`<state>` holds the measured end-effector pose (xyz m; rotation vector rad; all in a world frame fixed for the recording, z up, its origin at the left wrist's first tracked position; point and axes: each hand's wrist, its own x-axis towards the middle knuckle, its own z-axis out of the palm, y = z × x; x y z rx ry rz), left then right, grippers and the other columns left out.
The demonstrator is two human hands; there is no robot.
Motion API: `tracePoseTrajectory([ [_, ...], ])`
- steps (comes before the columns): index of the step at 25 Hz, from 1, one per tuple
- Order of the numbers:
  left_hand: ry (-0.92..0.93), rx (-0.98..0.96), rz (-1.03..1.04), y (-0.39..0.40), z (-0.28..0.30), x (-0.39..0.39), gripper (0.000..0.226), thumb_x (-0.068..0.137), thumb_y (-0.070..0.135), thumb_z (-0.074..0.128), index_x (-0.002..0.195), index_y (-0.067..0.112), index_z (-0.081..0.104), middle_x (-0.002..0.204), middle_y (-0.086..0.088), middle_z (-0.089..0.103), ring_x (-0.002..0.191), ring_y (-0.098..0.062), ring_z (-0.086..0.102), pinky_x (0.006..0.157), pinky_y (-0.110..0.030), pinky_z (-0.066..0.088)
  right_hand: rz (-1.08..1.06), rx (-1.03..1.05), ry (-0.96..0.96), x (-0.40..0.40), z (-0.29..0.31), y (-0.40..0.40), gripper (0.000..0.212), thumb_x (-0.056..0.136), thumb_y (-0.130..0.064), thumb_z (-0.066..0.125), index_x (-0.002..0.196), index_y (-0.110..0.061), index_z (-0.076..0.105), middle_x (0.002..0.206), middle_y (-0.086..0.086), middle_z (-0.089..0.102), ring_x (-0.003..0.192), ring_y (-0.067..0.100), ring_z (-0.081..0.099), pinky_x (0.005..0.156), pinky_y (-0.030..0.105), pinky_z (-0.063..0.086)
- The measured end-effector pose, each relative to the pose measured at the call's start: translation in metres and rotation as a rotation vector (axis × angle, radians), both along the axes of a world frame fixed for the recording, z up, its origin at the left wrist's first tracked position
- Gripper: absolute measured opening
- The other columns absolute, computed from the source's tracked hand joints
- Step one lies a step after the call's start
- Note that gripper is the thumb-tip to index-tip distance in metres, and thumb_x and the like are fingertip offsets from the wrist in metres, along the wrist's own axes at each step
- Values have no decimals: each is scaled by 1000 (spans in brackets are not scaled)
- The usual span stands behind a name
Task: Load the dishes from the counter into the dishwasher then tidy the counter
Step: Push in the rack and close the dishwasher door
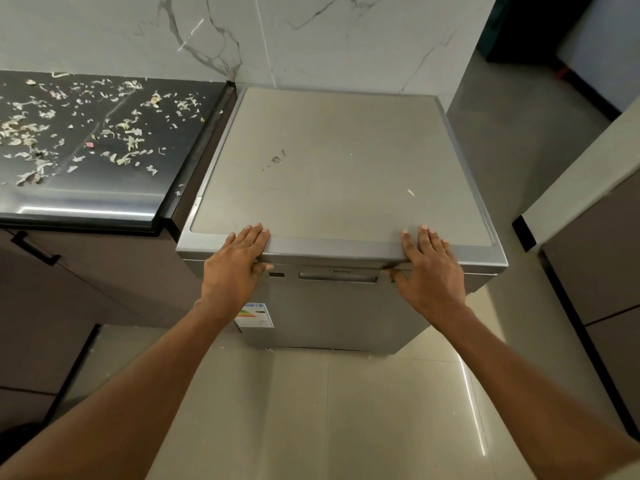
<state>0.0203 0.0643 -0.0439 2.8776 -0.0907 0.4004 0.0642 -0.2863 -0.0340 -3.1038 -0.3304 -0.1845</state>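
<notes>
Fingers: our left fingers (254, 233) lie straight and close together on the front lip of the lid; our right fingers (424, 237) lie straight, slightly spread, thumb hooked under the lip.
Hands: left hand (235, 268) and right hand (433, 271) both press flat, pinching nothing.
Dishwasher: the silver-grey box-shaped metal dishwasher (332, 168) stands on the floor, door shut, just beside the counter.
Counter: the glossy black stone counter (86, 199) to the left is strewn with pale scraps; we see no dishes on it.
Risk: pushing on the lid could, we judge, shove the unit back instead of freeing the door; the recessed door handle (337, 276) sits untouched between our hands.
Count: two hands, one dishwasher, one counter, one handle, zero dishes.
</notes>
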Motion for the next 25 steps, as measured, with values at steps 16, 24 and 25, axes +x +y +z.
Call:
tracePoseTrajectory([
  [16,373,-60,-156,77,79,42,58,108,30,26,158,9,5,166,-6,-4,152,-17,-5,122,-32,1,25,180,344,19,79,199,64,109,-41,23,160,-6,6,168,12,-3,155,25,0,126,39,5],
  [24,166,-80,-125,185,182,130,58,108,30,22,157,8,1,165,-5,-9,151,-16,-11,123,-33,-3,76,211,190,95,171,331,64,109,-44,17,160,-9,2,168,9,-5,155,21,-5,125,36,0],
  [25,146,-79,-126,196,193,140,58,108,29,22,157,8,1,165,-6,-9,151,-16,-11,123,-33,-3,82,206,163,107,184,342,64,109,-44,16,160,-9,2,168,9,-6,155,21,-5,125,36,0],
])
